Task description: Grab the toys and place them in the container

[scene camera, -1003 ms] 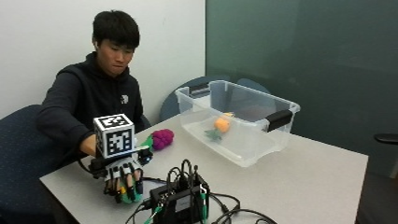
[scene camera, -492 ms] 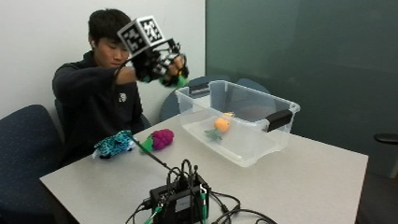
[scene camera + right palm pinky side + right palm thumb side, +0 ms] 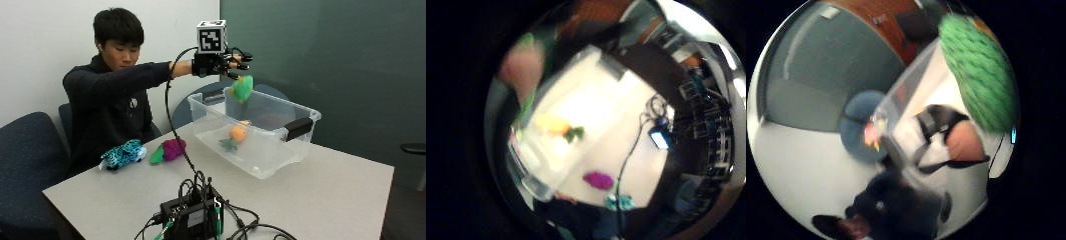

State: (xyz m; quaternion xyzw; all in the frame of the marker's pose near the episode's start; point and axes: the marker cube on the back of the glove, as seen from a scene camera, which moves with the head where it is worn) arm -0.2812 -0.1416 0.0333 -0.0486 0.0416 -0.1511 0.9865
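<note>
Holding our gloved right hand [image 3: 216,64] over the clear container [image 3: 266,150], we see a green toy [image 3: 241,88] just below the spread fingers; no legible writing.

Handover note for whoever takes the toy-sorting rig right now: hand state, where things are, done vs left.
Right hand: raised above the clear container, with the green toy just below its fingers; whether the fingers grip it cannot be told.
Container: on the table, lid off, orange toy inside.
On the table beside the person: purple toy and teal spotted toy.
Done: orange toy is in.
Left: get the green toy into the container, then pick up the purple and teal toys and put them in too.
</note>
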